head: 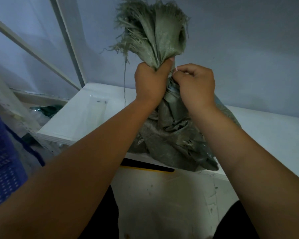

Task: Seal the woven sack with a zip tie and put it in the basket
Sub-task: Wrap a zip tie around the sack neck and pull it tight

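The green woven sack (173, 131) stands on the white desk (266, 128), with its frayed mouth gathered upward. The left hand (149, 81) is closed in a fist around the bunched neck. The right hand (196, 85) is just beside it, its fingertips pinching a thin white zip tie (177, 69) at the neck. A blue basket (3, 163) is at the far left

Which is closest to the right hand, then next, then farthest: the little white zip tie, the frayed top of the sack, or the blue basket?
From the right hand:
1. zip tie, pinched at its fingertips.
2. frayed top of the sack, up above.
3. blue basket, far off at the left edge.
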`<state>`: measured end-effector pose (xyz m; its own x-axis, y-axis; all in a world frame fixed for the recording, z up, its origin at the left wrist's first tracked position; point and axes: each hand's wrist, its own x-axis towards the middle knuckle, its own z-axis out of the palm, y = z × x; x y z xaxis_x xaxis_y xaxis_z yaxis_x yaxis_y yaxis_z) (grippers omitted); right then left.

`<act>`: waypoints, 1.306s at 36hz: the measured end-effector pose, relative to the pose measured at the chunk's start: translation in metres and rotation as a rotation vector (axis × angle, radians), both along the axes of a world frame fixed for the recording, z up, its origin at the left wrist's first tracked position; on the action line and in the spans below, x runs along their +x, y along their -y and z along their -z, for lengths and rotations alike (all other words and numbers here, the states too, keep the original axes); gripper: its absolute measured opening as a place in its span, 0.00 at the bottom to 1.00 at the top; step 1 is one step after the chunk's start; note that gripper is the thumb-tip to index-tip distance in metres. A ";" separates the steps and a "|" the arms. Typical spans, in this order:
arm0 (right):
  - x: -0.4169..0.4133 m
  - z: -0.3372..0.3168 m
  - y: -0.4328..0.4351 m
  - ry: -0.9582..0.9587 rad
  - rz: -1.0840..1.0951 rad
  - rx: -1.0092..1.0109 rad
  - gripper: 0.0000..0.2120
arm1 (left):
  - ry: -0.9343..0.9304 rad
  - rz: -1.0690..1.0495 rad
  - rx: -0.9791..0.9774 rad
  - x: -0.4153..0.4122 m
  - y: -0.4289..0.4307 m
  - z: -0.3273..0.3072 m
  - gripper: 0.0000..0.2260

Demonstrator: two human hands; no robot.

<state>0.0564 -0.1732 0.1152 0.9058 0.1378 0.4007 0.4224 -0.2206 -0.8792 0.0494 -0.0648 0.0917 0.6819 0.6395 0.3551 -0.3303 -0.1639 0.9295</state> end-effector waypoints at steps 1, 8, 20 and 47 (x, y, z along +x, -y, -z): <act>0.001 0.000 0.000 -0.048 -0.003 0.018 0.09 | -0.005 0.005 0.020 0.001 0.001 0.002 0.13; 0.006 0.003 0.000 -0.210 0.027 -0.001 0.10 | -0.053 0.026 0.087 0.007 0.003 0.006 0.16; -0.001 -0.014 0.009 -0.528 -0.085 -0.080 0.18 | -0.092 -0.041 0.118 0.004 0.001 0.007 0.16; -0.002 -0.017 0.003 -0.585 -0.188 -0.210 0.19 | -0.145 0.011 -0.229 0.007 0.006 -0.002 0.05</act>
<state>0.0544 -0.1765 0.1322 0.9191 0.3367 -0.2046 -0.0652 -0.3822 -0.9218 0.0568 -0.0707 0.0935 0.7221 0.6845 0.1004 -0.1919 0.0588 0.9796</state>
